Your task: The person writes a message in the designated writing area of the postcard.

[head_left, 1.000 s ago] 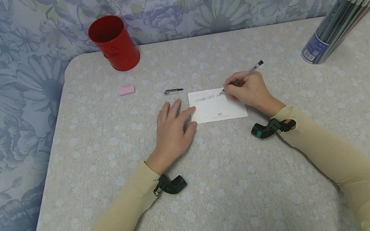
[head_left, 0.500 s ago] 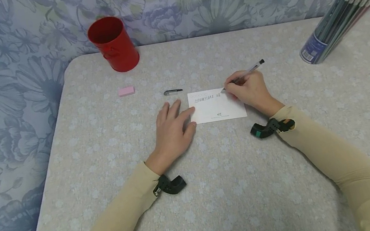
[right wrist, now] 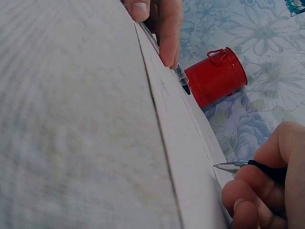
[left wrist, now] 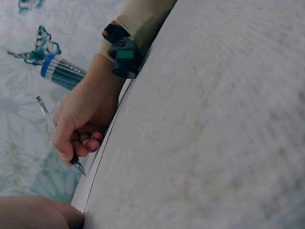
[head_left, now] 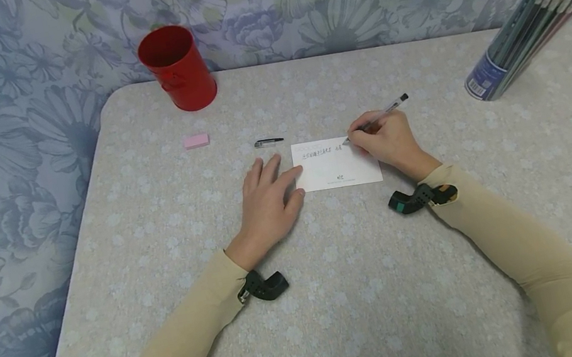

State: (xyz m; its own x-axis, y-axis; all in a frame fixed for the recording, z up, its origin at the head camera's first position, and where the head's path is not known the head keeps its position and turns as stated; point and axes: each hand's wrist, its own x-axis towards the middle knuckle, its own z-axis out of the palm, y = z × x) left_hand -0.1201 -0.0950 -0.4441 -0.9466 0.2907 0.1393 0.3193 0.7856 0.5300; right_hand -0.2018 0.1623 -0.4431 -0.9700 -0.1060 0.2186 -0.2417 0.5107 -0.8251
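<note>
A small white card (head_left: 327, 168) lies on the table with a line of handwriting along its upper part and a short mark near the bottom. My right hand (head_left: 385, 138) pinches a clear-barrelled pen (head_left: 394, 103) with a black end, its metal tip (right wrist: 231, 165) right at the card's surface near the end of the written line. Spread flat on the table, my left hand (head_left: 269, 204) has its index finger and thumb at the card's left edge. A black and clear pen cap (head_left: 268, 141) lies just beyond the left fingers.
A pink eraser (head_left: 196, 141) lies at the left. Behind it stands a red metal bucket (head_left: 187, 74). At the back right is a tall clear tube (head_left: 520, 41) of pencils with a blue lid. A floral-patterned wall borders the table's far edge.
The pen tip and right hand have shifted very slightly right along the written line, where the last character shows a little more. My left hand stays in place.
</note>
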